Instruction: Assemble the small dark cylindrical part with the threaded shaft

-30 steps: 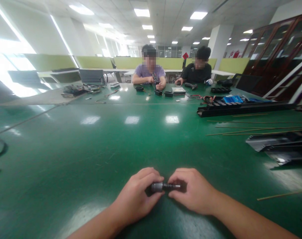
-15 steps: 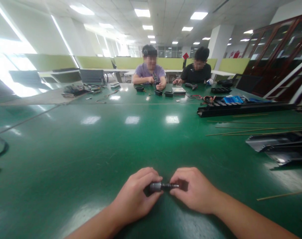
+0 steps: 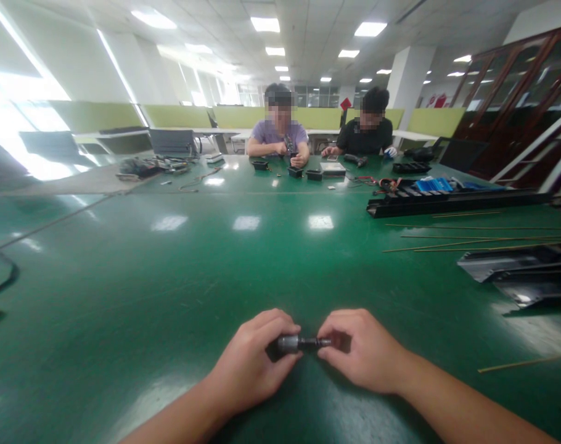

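Grey-and-black cylindrical tool (image 3: pixel 290 343) grasped in left hand (image 3: pixel 250 354) toward the near edge of the surface (image 3: pixel 146 271), with right hand (image 3: pixel 368 354) now curled nearer its tip (image 3: pixel 327 342), contact unclear, baring more shaft (image 3: pixel 309 343).

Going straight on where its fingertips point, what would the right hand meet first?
Probably the slim shaft of the gray-and-black cylindrical tool, whose tip shows within the curled right hand, then the left hand; depth and contact are unclear.

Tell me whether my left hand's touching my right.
Apart. The head view shows green tabletop between your left hand and right hand, with a slim dark tool spanning the gap.
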`<state>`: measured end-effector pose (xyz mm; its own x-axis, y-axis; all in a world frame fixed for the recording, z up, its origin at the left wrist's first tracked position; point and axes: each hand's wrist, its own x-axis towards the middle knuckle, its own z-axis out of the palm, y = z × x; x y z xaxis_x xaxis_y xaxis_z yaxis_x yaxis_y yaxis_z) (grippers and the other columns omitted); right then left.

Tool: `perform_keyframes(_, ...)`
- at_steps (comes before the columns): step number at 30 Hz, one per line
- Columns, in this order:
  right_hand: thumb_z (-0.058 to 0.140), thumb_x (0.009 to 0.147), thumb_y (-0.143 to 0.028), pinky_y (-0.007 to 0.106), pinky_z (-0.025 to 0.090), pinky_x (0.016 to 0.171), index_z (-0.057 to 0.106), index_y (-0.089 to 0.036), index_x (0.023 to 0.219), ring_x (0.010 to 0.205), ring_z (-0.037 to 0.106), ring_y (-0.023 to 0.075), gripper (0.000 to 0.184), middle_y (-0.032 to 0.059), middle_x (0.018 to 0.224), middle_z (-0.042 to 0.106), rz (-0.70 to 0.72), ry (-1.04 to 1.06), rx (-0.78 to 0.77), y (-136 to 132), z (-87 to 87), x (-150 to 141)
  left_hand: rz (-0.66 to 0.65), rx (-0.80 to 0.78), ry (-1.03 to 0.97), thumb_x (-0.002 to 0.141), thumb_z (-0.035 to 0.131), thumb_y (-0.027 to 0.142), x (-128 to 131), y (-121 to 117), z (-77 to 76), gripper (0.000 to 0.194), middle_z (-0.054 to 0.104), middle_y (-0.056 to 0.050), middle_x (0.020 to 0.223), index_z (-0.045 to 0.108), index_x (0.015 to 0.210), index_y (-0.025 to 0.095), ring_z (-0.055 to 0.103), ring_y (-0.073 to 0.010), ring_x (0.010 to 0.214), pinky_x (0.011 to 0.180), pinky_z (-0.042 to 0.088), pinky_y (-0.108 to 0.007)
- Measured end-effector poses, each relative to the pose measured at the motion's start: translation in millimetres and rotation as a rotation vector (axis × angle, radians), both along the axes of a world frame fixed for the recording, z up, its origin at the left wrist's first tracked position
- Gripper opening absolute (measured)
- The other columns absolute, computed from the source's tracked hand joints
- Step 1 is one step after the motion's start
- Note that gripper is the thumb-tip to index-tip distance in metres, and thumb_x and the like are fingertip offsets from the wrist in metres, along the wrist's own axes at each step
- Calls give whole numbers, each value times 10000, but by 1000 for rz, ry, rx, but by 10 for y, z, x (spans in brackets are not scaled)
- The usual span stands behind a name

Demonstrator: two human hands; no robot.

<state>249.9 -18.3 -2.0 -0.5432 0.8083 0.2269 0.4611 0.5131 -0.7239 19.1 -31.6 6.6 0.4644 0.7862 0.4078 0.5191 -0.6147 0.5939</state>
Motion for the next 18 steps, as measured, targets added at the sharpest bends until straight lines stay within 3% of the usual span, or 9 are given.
perform_keyframes(7, 683, 768, -173, 245, 390, 606, 670, -187, 775, 638, 568, 132, 20, -15, 689, 627, -63, -19, -12, 9, 7, -3, 30, -26, 3, 802, 640, 137, -36, 18, -12, 184, 672, -42, 932, 648, 976, 198, 636, -166, 859, 783, 514, -276)
perform_keyframes(18, 697, 783, -184, 251, 410, 623, 677, -187, 779, 650, 576, 138, 21, -6, 706, 639, -18, 7, 3, 29, 22, 33, 49, -11, 13, 797, 648, 140, -64, 26, -10, 186, 675, -37, 944, 652, 970, 208, 644, -167, 871, 798, 521, -272)
